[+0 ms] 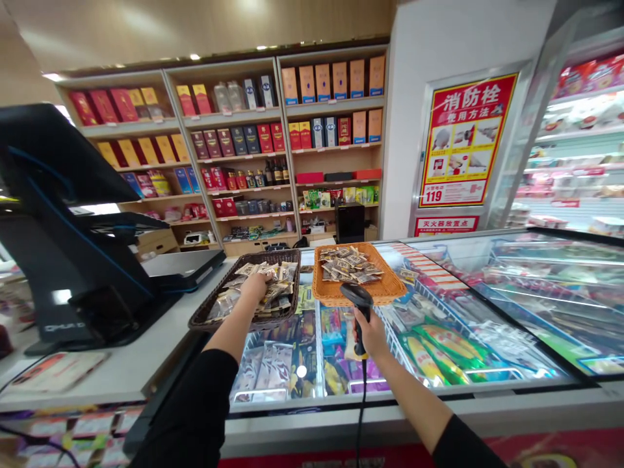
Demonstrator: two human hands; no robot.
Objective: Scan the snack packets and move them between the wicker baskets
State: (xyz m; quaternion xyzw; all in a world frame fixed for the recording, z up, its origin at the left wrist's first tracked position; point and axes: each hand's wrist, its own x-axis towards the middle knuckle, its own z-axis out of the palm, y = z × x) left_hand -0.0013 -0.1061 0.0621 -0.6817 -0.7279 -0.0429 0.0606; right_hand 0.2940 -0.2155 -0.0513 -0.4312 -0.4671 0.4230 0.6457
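Note:
My left hand point(257, 286) reaches into a dark brown woven basket point(195, 321) and touches the small flat packets point(279, 288) heaped there. Its fingertips are partly hidden among the packets, so I cannot make out whether one is gripped. My right hand point(371, 333) is wrapped round the handle of a black barcode scanner point(357, 296), whose cable hangs down in front of the freezer. Just beyond the scanner's head lies an orange woven basket point(390, 281), holding a pile of similar packets point(350, 263).
Both baskets rest at the glass-topped chest freezer point(487, 383), which is full of wrapped goods. To the left, a black checkout terminal point(63, 260) stands on a pale counter point(131, 351). Shelves point(244, 156) of boxes and bottles line the back, beside a red sign point(463, 140).

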